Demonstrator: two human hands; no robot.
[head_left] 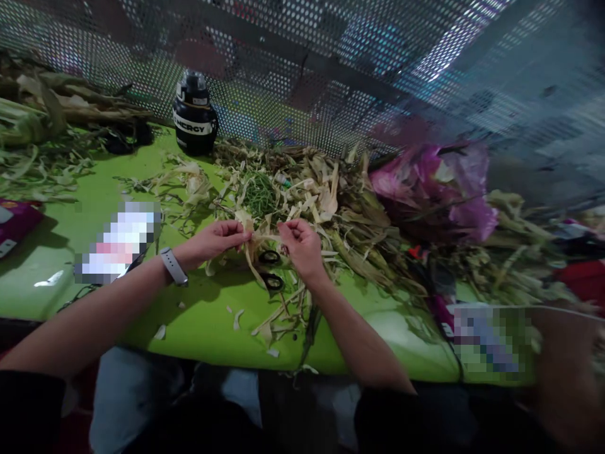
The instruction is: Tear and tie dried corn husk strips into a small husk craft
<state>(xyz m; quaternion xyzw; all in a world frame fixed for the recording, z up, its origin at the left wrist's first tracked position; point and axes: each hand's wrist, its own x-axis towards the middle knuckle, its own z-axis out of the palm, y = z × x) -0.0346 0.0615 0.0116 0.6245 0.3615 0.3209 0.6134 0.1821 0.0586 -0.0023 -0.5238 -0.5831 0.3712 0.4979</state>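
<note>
My left hand [218,239] and my right hand [300,244] are both closed in a pinch on a pale dried husk strip [259,238], stretched between them above the green table [142,296]. A grey watch [172,265] is on my left wrist. Black-handled scissors [271,270] lie on the table just below the strip. A heap of dried husks and green stems [307,195] lies right behind my hands.
A black bottle [195,121] stands at the back by a perforated metal screen [302,57]. A pink plastic bag [435,189] lies at right among stalks. More stalks [42,120] pile at far left. Husk scraps [278,321] litter the table's front edge.
</note>
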